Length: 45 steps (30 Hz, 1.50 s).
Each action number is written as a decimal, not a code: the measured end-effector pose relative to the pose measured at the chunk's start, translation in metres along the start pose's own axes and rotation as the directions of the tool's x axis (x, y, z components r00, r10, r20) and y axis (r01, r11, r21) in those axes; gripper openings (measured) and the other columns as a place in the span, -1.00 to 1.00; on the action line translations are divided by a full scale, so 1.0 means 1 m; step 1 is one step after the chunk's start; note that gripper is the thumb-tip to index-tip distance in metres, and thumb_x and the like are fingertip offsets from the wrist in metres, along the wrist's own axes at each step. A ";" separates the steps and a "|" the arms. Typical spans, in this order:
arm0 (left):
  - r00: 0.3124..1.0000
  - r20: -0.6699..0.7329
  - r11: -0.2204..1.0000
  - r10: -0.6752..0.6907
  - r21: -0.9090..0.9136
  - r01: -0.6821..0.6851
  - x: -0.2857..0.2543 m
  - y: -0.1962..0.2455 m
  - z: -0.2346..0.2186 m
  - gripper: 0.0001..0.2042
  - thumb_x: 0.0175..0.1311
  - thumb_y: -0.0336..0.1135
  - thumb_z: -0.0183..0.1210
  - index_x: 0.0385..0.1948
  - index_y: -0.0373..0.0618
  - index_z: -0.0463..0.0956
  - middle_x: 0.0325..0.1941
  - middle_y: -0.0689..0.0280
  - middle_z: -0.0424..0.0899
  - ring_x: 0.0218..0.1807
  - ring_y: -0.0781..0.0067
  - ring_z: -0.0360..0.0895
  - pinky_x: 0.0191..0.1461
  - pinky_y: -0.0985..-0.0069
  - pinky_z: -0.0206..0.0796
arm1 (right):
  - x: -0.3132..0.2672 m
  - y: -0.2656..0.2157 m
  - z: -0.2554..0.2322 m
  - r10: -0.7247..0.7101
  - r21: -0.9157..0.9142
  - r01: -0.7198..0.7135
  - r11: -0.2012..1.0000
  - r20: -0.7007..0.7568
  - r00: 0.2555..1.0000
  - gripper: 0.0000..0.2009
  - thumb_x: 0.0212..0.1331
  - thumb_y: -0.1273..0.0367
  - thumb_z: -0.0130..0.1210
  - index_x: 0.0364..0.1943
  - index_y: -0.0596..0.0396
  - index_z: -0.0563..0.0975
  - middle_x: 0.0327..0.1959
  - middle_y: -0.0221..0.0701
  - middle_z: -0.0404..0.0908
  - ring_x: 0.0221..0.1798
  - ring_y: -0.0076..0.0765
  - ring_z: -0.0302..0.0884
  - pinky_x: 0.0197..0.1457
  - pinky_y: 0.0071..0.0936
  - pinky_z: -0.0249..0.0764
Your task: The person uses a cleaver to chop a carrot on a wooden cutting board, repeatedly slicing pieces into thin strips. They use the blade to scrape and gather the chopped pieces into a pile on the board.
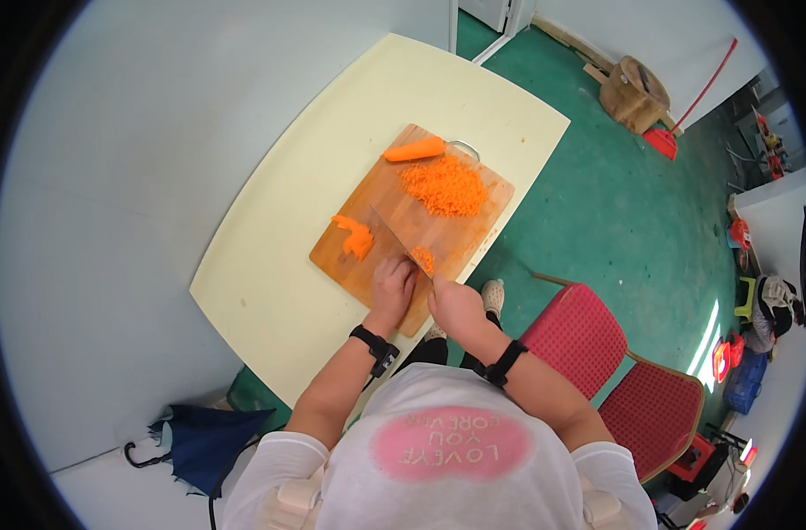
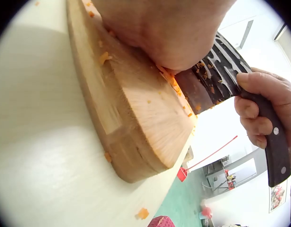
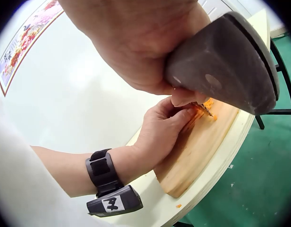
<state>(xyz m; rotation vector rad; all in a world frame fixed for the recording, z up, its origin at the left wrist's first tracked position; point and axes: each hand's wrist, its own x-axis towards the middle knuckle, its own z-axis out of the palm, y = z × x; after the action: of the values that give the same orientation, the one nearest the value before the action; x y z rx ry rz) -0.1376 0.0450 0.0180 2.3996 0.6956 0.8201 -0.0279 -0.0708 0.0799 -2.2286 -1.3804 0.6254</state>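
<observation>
My right hand (image 1: 460, 309) grips the black handle (image 2: 274, 142) of a kitchen knife (image 1: 398, 234), whose wide blade stands on edge across the wooden cutting board (image 1: 456, 240). Carrot bits cling to the blade. Close beside it, my left hand (image 1: 392, 283) has its fingers bent and holds carrot strips (image 3: 195, 117) down against the board. Freshly cut carrot bits (image 1: 423, 258) lie on the blade's other side. A mound of diced carrot (image 1: 444, 187) and a peeled carrot piece (image 1: 414, 149) sit at the far end; carrot slices (image 1: 356, 238) lie left.
The board rests on a pale yellow table (image 1: 288, 230) near its right edge, beside the wall. Red chairs (image 1: 579, 340) stand close on the right. A dark blue umbrella (image 1: 204, 442) leans at lower left. A wooden stump (image 1: 634, 95) and red dustpan (image 1: 661, 143) are farther off.
</observation>
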 end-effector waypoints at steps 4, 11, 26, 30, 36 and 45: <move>1.000 -0.016 1.000 0.023 -0.008 -0.023 0.000 -0.003 0.002 -0.86 0.00 -0.50 0.27 -0.37 -0.21 0.55 -0.23 0.15 0.60 -0.11 0.03 0.50 -0.03 0.22 0.36 | 0.026 -0.010 0.007 0.078 -0.038 -0.077 0.996 0.024 0.997 -0.81 0.23 0.30 0.02 -0.29 0.17 0.44 -0.57 -0.02 0.59 -0.47 0.16 0.60 -0.36 0.02 0.52; 0.996 0.066 0.997 0.062 -0.060 -0.058 0.001 0.006 -0.014 -0.79 -0.01 -0.46 0.31 -0.30 -0.20 0.55 -0.17 0.14 0.57 -0.12 0.03 0.48 -0.03 0.25 0.38 | 0.028 0.008 -0.003 0.115 0.033 -0.117 0.993 0.041 0.992 -0.77 0.22 0.28 0.04 -0.23 0.18 0.49 -0.52 0.01 0.60 -0.39 0.19 0.60 -0.29 0.02 0.51; 0.985 0.147 0.994 0.091 -0.072 -0.081 0.002 0.000 -0.023 -0.58 -0.02 -0.31 0.37 -0.12 -0.23 0.44 -0.08 0.07 0.50 -0.04 -0.02 0.45 0.03 0.20 0.36 | -0.008 0.011 -0.020 0.083 0.109 -0.080 0.991 -0.025 0.996 -0.81 0.19 0.32 0.09 -0.27 0.18 0.49 -0.55 -0.03 0.59 -0.45 0.16 0.58 -0.37 0.00 0.47; 0.974 0.178 0.990 0.141 -0.051 -0.134 0.002 -0.005 -0.024 -0.62 0.01 -0.32 0.35 -0.14 -0.22 0.45 -0.07 0.07 0.50 -0.02 0.00 0.45 0.04 0.22 0.36 | -0.005 0.009 -0.019 0.054 0.089 -0.051 0.995 -0.035 0.998 -0.80 0.20 0.31 0.08 -0.32 0.19 0.47 -0.56 -0.05 0.59 -0.46 0.14 0.59 -0.37 -0.01 0.49; 0.991 0.081 0.995 0.102 -0.007 -0.102 -0.001 -0.010 -0.008 -0.77 0.05 -0.44 0.31 -0.26 -0.18 0.51 -0.12 0.13 0.53 -0.10 0.04 0.48 -0.04 0.27 0.39 | -0.009 0.000 -0.023 0.032 0.018 -0.032 0.999 -0.017 0.999 -0.80 0.20 0.29 0.07 -0.35 0.18 0.46 -0.55 -0.08 0.60 -0.46 0.10 0.60 -0.37 -0.05 0.52; 0.993 0.115 0.999 0.023 -0.035 -0.019 0.000 -0.009 -0.011 -0.82 0.04 -0.48 0.28 -0.30 -0.23 0.55 -0.12 0.08 0.59 -0.02 -0.02 0.49 0.04 0.22 0.38 | -0.005 -0.004 0.000 0.035 -0.050 -0.036 0.998 -0.005 0.999 -0.85 0.19 0.32 0.04 -0.34 0.12 0.46 -0.56 -0.11 0.62 -0.48 0.04 0.64 -0.42 -0.08 0.54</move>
<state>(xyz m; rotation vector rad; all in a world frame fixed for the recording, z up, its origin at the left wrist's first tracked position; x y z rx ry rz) -0.1474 0.0549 0.0205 2.4057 0.6077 0.6894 -0.0326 -0.0739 0.0831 -2.2972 -1.3718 0.6043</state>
